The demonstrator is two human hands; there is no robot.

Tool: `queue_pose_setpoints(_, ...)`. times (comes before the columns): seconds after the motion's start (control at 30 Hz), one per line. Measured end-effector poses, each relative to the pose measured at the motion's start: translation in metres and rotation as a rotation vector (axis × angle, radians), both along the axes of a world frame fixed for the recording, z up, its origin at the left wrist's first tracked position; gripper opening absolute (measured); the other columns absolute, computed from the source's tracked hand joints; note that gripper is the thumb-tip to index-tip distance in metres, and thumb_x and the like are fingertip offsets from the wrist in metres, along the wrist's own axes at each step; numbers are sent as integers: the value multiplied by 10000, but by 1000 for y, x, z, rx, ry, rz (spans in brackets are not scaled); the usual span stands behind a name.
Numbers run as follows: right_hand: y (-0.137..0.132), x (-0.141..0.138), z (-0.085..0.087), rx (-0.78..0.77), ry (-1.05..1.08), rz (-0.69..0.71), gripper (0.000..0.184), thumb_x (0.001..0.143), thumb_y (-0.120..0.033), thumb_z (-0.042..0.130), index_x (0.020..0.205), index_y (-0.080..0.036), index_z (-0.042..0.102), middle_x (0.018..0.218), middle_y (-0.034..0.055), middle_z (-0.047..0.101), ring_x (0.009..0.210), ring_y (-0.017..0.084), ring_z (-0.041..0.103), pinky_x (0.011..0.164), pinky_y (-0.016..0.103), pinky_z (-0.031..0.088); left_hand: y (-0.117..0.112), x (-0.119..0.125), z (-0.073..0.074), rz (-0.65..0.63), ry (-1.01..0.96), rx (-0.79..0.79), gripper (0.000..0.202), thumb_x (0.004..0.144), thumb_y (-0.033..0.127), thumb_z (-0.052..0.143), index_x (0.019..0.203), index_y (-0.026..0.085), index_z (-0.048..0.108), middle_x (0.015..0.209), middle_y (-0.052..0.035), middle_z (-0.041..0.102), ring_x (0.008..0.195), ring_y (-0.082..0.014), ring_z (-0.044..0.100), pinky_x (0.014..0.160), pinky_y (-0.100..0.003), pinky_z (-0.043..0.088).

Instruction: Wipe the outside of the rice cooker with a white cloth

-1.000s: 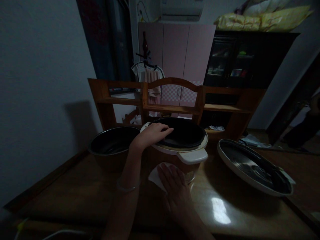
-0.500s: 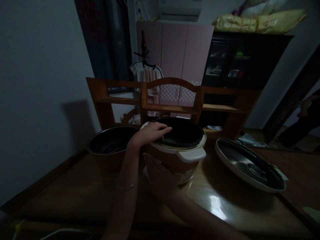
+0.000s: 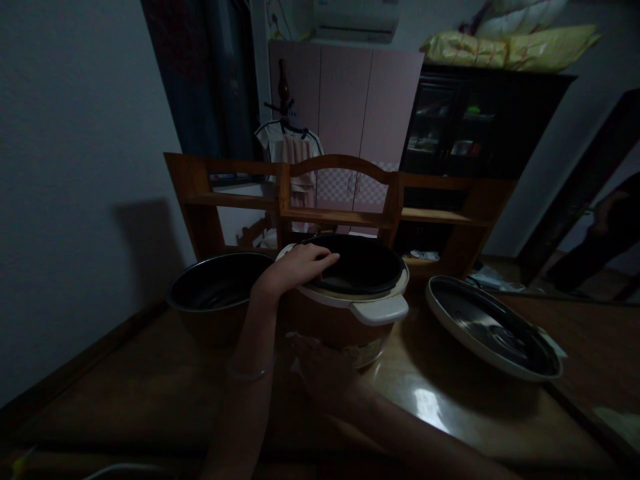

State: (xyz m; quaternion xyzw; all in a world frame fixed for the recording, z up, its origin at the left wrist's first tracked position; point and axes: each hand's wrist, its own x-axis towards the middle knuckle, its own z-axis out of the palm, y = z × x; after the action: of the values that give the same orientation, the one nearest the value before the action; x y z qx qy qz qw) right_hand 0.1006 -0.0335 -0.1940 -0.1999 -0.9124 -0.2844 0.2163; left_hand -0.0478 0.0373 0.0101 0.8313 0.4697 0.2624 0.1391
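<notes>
A cream and brown rice cooker (image 3: 373, 319) stands on the wooden table (image 3: 450, 413) with its dark inner pot (image 3: 367, 267) uncovered. My left hand (image 3: 295, 267) lies over the cooker's near left rim, fingers curled on the edge. A thin bracelet (image 3: 247, 370) circles that wrist. My right hand (image 3: 323, 370) presses flat against the lower left side of the cooker's body. Only a sliver of white cloth (image 3: 295, 365) shows under it.
A steel bowl (image 3: 215, 287) sits left of the cooker. The cooker's lid (image 3: 493, 327) lies upturned on the right. A wooden shelf rack (image 3: 340, 215) stands behind. Another person (image 3: 600, 240) is at the far right by a doorway.
My right hand has slid from the cooker's front round to its lower left side, and the white cloth is now mostly covered. The left hand has kept its place on the rim.
</notes>
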Motion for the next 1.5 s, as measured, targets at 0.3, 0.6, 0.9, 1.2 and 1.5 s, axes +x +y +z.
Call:
queue_pose_setpoints(0.3,0,24,0,-10,-65,81,439,1020,-193,499,1387,32,583,1525,220,537,1428,256,519,1183,355,426,0,1,0,19,19,11,499,986,585,435,935,224,777,742,-23,739,773,-207,699,657,-277,421)
queue_pose_setpoints(0.6,-2,42,8,-11,-107,140,454,1015,-190,507,1394,54,559,1547,219,512,1469,263,470,1196,352,423,-2,1,2,25,41,18,510,990,579,424,976,216,783,745,-28,743,775,-209,701,668,-280,419)
queue_pose_setpoints(0.9,0,67,18,-89,-152,235,472,1003,-215,549,1383,65,570,1559,233,490,1496,286,431,1231,368,398,0,1,0,41,33,8,521,979,602,439,1018,216,787,747,-32,746,760,-214,704,653,-278,436)
queue_pose_setpoints(1.2,0,93,34,-102,-67,261,543,940,-121,488,1453,59,489,1547,199,516,1530,235,367,1222,348,429,-4,4,3,60,58,13,520,986,584,428,986,209,789,760,-38,747,775,-215,704,656,-279,433)
queue_pose_setpoints(1.5,1,102,57,-18,-7,219,595,929,-63,510,1501,70,419,1585,224,449,1561,280,284,1238,410,414,-5,6,4,68,68,23,508,985,567,420,970,211,782,765,-42,750,796,-223,702,671,-277,439)
